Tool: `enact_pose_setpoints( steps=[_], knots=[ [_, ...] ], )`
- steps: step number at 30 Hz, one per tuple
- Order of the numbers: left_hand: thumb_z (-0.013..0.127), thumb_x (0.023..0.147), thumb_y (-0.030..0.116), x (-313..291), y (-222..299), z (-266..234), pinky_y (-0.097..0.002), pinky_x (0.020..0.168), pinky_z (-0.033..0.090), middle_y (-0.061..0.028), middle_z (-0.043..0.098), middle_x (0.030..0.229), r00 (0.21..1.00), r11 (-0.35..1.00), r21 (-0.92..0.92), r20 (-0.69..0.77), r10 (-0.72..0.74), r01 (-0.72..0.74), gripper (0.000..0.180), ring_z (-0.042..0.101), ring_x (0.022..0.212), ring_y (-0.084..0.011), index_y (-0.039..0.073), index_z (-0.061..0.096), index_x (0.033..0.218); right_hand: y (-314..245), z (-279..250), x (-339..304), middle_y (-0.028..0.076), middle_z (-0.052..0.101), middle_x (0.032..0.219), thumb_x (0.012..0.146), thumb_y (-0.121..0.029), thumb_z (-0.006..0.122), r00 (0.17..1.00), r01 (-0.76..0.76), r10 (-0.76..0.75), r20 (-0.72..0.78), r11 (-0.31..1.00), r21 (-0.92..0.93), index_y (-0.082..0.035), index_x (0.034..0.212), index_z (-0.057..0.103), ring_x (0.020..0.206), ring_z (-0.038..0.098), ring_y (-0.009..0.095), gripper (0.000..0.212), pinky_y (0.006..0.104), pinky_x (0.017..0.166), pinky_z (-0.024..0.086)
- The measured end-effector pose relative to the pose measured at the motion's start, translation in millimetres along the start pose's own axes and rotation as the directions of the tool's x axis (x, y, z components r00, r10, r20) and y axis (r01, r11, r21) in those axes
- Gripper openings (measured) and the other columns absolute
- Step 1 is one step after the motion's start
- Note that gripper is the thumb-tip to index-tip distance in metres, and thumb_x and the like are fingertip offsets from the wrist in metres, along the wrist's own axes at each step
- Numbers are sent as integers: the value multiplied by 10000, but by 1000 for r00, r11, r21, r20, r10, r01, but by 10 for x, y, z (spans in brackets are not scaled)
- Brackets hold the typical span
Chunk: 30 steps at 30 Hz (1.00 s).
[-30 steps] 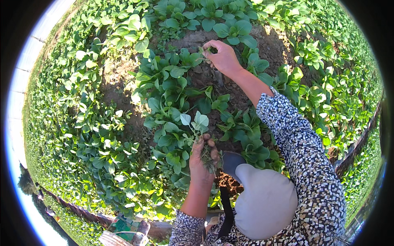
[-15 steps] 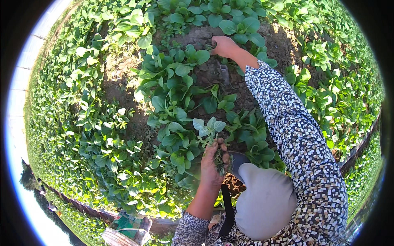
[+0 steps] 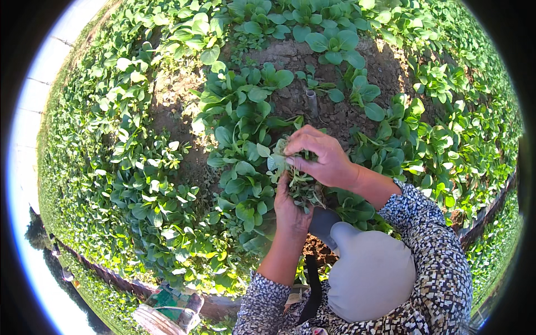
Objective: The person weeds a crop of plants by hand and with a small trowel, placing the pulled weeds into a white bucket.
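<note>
My left hand (image 3: pixel 290 216) is closed around a bunch of uprooted weeds (image 3: pixel 303 188), small green leaves with thin roots trailing on the right side. Just above it, my right hand (image 3: pixel 329 162) is bent over the top of the same bunch, thumb and fingers pinched on weed stems. Pale broad leaves stick out to the left of its fingertips. Both hands are above a bed of leafy greens (image 3: pixel 240 187). Part of the bunch is hidden behind the fingers.
A short grey pipe (image 3: pixel 311 103) stands up from bare soil (image 3: pixel 279 54) beyond my hands. Leafy rows spread on both sides. A smooth pale grey rounded shape (image 3: pixel 371 276) lies close to my body. A whitish container (image 3: pixel 159 319) is at the lower left.
My right hand has come back from the soil at the far side to the weeds in my left hand. The left hand stays near its place, still gripping the bunch.
</note>
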<state>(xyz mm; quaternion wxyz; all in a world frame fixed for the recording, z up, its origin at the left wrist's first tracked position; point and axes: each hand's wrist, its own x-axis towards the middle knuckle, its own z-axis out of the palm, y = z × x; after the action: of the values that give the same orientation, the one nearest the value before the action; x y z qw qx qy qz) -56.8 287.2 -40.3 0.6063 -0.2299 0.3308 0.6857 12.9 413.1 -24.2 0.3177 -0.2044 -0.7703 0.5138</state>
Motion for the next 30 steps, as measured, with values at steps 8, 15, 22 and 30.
enact_pose_setpoints(
  steps=[8,15,22,30],
  knots=[
    [482,982,341,-156,102,-222,-249,671,520,-6,621,974,998,985,-160,20,62,-58,296,611,828,-118,114,564,1154,-331,102,-114,90,614,991,673,-251,725,870,221,-83,486,947,-234,-64,905,670,1082,528,295,303,499,1017,333],
    [520,955,372,-809,560,-742,-206,470,429,49,597,749,1000,1000,-29,-17,-10,9,256,553,571,-64,143,592,1044,1268,-748,107,145,550,1247,887,-220,599,940,-340,311,-138,836,-431,-34,1174,572,1133,543,289,343,328,962,411],
    [500,947,451,-1608,405,-1236,-227,529,462,23,630,822,906,999,-21,-420,-49,45,374,592,660,-89,110,599,1063,2197,-640,139,175,573,1227,868,-227,625,881,-470,428,-202,740,-481,-30,1277,478,1158,544,303,477,362,970,413],
    [523,935,418,-1676,309,-1093,-273,711,465,4,601,1128,929,941,322,-369,24,104,385,571,896,-133,171,549,1230,2348,-1189,263,39,615,1060,857,-258,633,609,-388,787,-100,406,828,-85,1144,602,902,590,178,337,308,796,478]
  ],
)
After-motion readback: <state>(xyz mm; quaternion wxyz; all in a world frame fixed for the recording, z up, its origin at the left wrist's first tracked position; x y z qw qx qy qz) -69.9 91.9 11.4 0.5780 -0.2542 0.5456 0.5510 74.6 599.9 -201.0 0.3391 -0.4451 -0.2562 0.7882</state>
